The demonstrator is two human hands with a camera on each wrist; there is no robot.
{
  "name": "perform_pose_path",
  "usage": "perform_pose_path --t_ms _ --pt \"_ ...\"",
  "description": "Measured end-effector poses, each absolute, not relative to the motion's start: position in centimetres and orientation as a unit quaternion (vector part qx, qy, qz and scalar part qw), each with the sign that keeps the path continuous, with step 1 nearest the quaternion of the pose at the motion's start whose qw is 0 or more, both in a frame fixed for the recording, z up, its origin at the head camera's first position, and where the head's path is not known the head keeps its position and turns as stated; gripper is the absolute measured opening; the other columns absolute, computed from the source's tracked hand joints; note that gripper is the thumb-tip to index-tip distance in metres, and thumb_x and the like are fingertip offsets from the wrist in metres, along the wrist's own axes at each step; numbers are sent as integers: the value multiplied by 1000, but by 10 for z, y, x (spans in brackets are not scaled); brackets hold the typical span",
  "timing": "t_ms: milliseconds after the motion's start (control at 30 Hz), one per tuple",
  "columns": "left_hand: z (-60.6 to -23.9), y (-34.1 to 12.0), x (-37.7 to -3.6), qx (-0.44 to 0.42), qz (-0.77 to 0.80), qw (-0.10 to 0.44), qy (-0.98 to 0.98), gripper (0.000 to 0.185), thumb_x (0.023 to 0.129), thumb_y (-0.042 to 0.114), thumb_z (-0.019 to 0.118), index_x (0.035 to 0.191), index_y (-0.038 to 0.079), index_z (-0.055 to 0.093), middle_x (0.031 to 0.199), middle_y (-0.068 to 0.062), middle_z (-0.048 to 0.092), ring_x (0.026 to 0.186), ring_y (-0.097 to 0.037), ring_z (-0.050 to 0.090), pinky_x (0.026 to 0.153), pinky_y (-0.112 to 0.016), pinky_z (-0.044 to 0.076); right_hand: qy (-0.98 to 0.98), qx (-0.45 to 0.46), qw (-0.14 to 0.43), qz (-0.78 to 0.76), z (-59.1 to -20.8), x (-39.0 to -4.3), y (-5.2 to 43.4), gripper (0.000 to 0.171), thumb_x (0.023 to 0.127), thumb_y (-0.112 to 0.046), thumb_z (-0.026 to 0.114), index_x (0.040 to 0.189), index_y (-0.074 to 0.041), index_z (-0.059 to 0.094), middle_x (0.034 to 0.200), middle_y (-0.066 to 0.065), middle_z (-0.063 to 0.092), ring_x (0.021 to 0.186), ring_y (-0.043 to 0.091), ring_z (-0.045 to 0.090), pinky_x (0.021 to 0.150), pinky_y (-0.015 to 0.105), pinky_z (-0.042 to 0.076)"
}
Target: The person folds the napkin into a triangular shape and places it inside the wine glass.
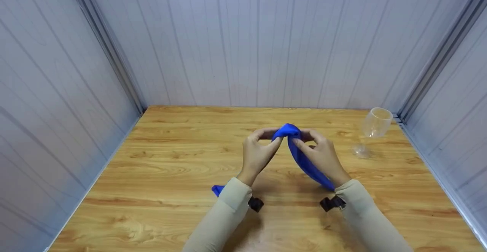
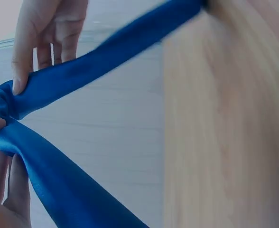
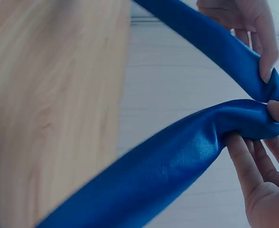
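A shiny blue necktie (image 1: 302, 160) is raised above the table, bent into an arch between both hands. My left hand (image 1: 258, 155) pinches one side near the top, thumb in front and fingers behind. Close beside it, my right hand (image 1: 321, 154) pinches the other side, where the fabric is folded and bunched. From the right hand a length of tie slants down toward the right wrist. Another end shows past the left forearm, which hides part of that length. Fine ribbing shows on the necktie (image 3: 177, 147) in the right wrist view.
A clear stemmed wine glass (image 1: 376, 122) stands at the right rear of the wood-grain table (image 1: 171, 160). Pale panelled walls (image 1: 243, 46) enclose the back and both sides. Black straps (image 1: 255, 204) sit at the wrists, below light sleeves.
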State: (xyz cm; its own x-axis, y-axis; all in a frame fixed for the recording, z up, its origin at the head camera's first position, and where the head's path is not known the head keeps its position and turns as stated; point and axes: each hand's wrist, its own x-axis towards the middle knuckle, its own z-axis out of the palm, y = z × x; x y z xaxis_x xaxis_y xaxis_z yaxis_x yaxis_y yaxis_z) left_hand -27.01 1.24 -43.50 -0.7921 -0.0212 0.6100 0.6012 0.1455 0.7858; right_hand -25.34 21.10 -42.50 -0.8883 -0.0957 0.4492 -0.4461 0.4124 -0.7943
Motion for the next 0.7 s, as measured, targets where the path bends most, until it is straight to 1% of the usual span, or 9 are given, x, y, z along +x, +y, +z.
perform_pose_path --t_ms 100,233,367,433,467,567,600,667,700 --pt "-424 15 -268 -196 -650 239 -694 17 86 15 80 103 16 78 93 6 74 86 -13 68 84 -37 53 -813 166 182 528 -412 -249 207 26 94 -20 73 117 -8 70 104 6 69 96 19 63 76 27 56" --pt "-406 17 -263 -193 -668 232 -680 19 85 9 80 104 7 77 94 -2 75 87 -17 68 87 -44 52 -804 168 187 538 -386 -235 200 26 95 -12 70 118 -1 68 106 11 68 98 22 62 77 26 56" --pt "-381 17 -248 -204 -676 231 -670 21 85 1 78 105 -1 75 96 -10 75 87 -20 68 87 -48 51 -793 176 181 554 -364 -221 195 26 97 -10 68 119 4 66 108 13 68 99 20 62 79 27 56" --pt "-371 16 -242 -211 -682 223 -664 21 85 -1 77 105 -3 74 97 -11 74 89 -21 68 86 -46 52 -784 179 176 568 -362 -221 195 27 97 -10 67 119 5 65 109 14 67 100 20 62 81 29 57" --pt "-370 16 -241 -216 -688 218 -658 21 85 0 77 106 -3 74 97 -11 74 89 -21 68 87 -47 52 -779 180 175 574 -363 -222 195 27 97 -10 67 120 5 65 110 14 66 101 20 62 81 30 57" --pt "-374 17 -248 -229 -704 200 -642 24 86 3 78 108 -1 73 100 -8 74 93 -21 68 89 -43 53 -762 188 182 592 -370 -232 198 27 96 -9 68 120 4 66 111 13 66 101 21 62 80 32 58" --pt "-376 17 -251 -233 -708 192 -638 24 86 6 79 109 0 73 101 -6 74 95 -20 68 89 -41 53 -760 190 186 594 -370 -232 198 27 96 -8 68 120 4 66 111 13 65 101 22 62 80 32 58" --pt "-381 17 -256 -242 -719 175 -627 26 86 10 80 111 3 73 103 -4 74 98 -21 67 91 -42 52 -755 195 195 594 -367 -231 198 25 96 -7 67 119 3 67 111 12 65 101 22 62 80 32 58" --pt "-381 17 -257 -245 -722 166 -626 27 86 11 80 111 3 73 105 -4 74 100 -22 67 92 -41 52 -754 198 201 593 -364 -229 197 25 96 -7 67 119 4 68 111 12 65 101 22 62 80 31 58"
